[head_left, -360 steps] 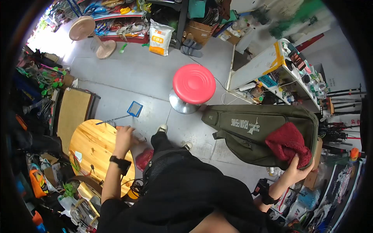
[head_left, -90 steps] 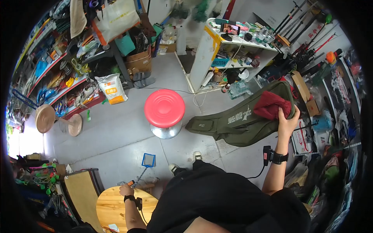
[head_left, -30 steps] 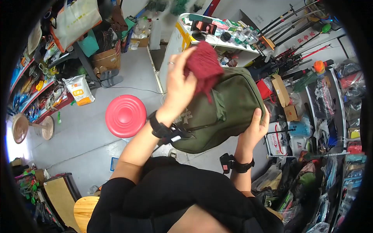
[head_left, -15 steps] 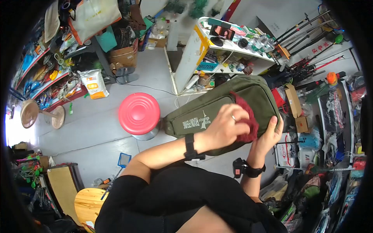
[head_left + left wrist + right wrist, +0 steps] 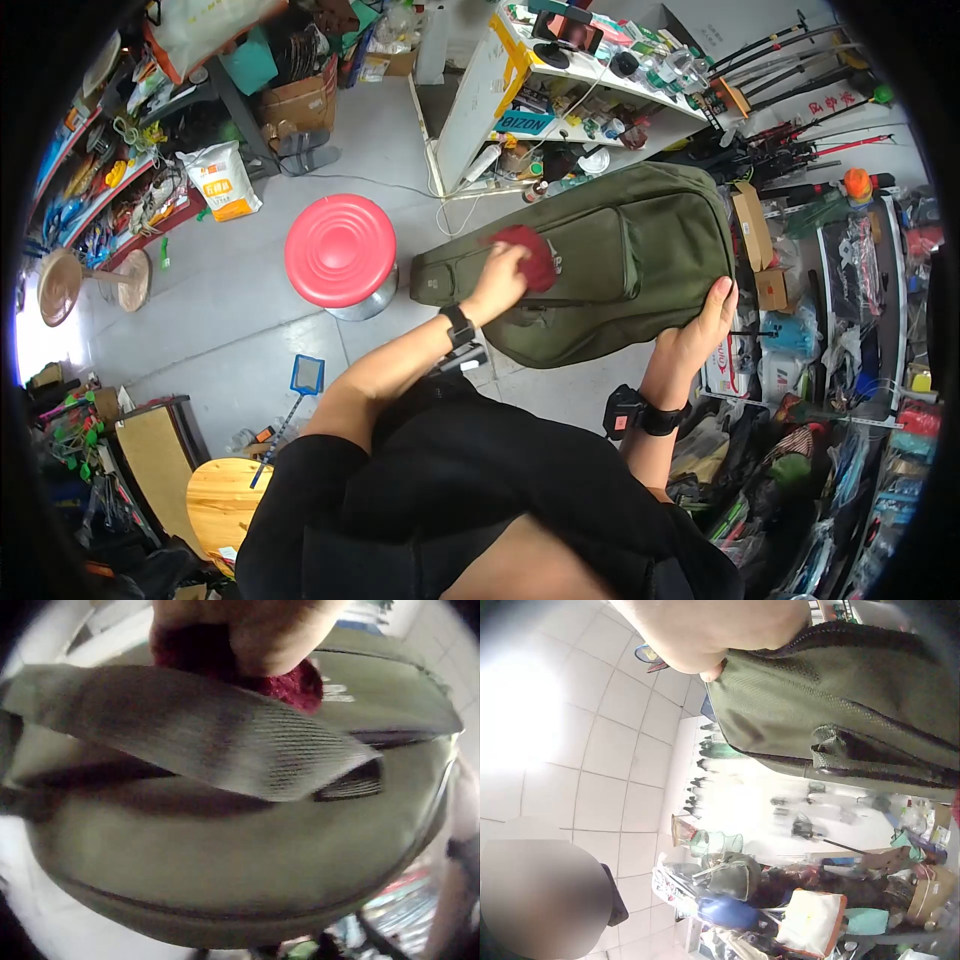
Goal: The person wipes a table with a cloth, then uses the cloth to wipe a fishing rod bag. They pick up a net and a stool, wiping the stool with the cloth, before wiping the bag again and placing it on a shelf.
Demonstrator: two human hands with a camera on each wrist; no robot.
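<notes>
A long olive-green fishing rod bag (image 5: 675, 235) lies slantwise in front of me, wide end at right. My left hand (image 5: 495, 287) grips a dark red cloth (image 5: 538, 262) against the bag's upper face, toward its narrow end. In the left wrist view, that cloth (image 5: 301, 688) bunches under the left hand (image 5: 274, 634), behind a wide grey-green strap (image 5: 217, 727). My right hand (image 5: 700, 325) holds the wide end by its edge, thumb on top. The right wrist view has the right hand (image 5: 727, 634) at the corner of the bag (image 5: 780, 701).
A red-topped round stool (image 5: 340, 250) stands left of the bag's narrow end. Beyond the bag is a white shelf (image 5: 470, 130) with bottles. A wooden table (image 5: 225, 500) and a blue-framed net (image 5: 307, 375) are at lower left. Packed racks (image 5: 850, 300) line the right.
The left hand has left the wooden table and taken the red cloth from the right hand. It has moved the cloth from the wide end toward the narrow end. The right hand still holds the bag.
</notes>
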